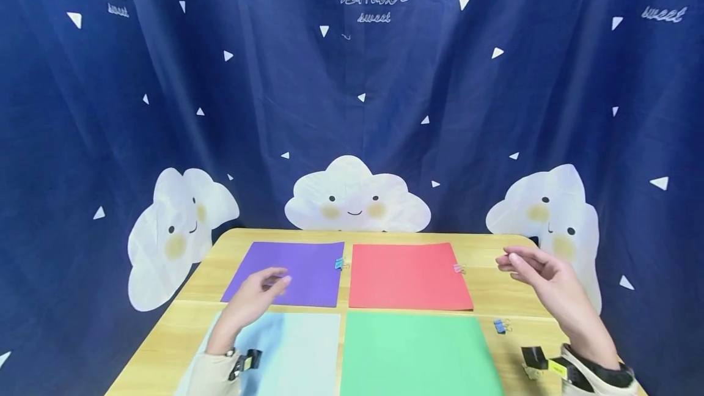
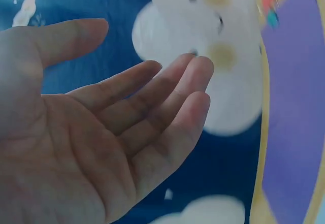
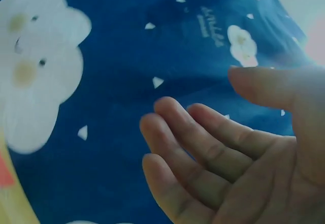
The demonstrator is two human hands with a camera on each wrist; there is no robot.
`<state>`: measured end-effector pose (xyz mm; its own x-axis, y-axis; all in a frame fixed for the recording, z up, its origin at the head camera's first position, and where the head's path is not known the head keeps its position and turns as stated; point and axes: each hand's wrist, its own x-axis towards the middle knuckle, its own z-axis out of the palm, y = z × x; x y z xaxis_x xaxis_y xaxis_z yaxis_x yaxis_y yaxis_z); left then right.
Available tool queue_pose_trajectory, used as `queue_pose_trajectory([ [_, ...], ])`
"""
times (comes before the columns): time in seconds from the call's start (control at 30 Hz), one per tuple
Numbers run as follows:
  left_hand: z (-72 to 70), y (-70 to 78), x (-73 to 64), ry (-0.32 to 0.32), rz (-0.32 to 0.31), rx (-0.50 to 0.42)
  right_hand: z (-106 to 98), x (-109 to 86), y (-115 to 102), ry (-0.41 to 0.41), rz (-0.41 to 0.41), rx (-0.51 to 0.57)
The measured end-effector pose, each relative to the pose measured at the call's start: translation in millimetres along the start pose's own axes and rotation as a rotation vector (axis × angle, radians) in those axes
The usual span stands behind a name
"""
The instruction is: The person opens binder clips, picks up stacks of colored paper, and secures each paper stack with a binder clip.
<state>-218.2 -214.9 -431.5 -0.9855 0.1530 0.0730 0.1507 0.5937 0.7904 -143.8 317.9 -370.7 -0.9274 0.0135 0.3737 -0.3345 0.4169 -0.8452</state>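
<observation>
Relaxed, gently curved left hand (image 1: 255,295) and right hand (image 1: 541,274), 4 flat rectangular sheets (image 1: 418,353), wire-handled clips (image 1: 499,326), wood-grain table (image 1: 495,295)

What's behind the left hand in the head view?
The purple sheet, pale blue sheet and wooden table show around the left hand; what it covers is hidden.

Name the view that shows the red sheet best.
The head view, because nearly all of the red sheet lies in plain sight. The left wrist view catches only a piece at the top; the right wrist view, only a sliver at the left edge.
</observation>
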Motion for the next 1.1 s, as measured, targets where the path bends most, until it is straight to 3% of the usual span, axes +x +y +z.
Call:
queue_pose_trajectory([
  [0.07, -13.1, -14.0, -8.4, 0.022, -0.022, 0.053, -4, -5.1, 4, -0.015, 0.033, -0.104],
  [0.27, -47.2, -54.5, -35.2, 0.037, -0.139, 0.16, -13, -19.7, 27, -0.027, 0.087, -0.248],
  [0.4, -58.5, -81.9, -51.4, 0.013, -0.204, 0.228, -17, -29.9, 46, -0.086, 0.188, -0.35],
  [0.53, -63.2, -103.4, -64.8, -0.009, -0.24, 0.332, -17, -36.9, 62, -0.167, 0.228, -0.409],
  [0.73, -67.2, -114.5, -78.0, -0.035, -0.281, 0.487, -17, -40.5, 77, -0.236, 0.271, -0.484],
  [0.9, -62.8, -117.1, -82.4, -0.105, -0.347, 0.517, -14, -49.0, 90, -0.323, 0.359, -0.506],
  [1.1, -53.8, -122.9, -85.1, -0.113, -0.41, 0.551, -8, -63.9, 107, -0.403, 0.478, -0.572],
])
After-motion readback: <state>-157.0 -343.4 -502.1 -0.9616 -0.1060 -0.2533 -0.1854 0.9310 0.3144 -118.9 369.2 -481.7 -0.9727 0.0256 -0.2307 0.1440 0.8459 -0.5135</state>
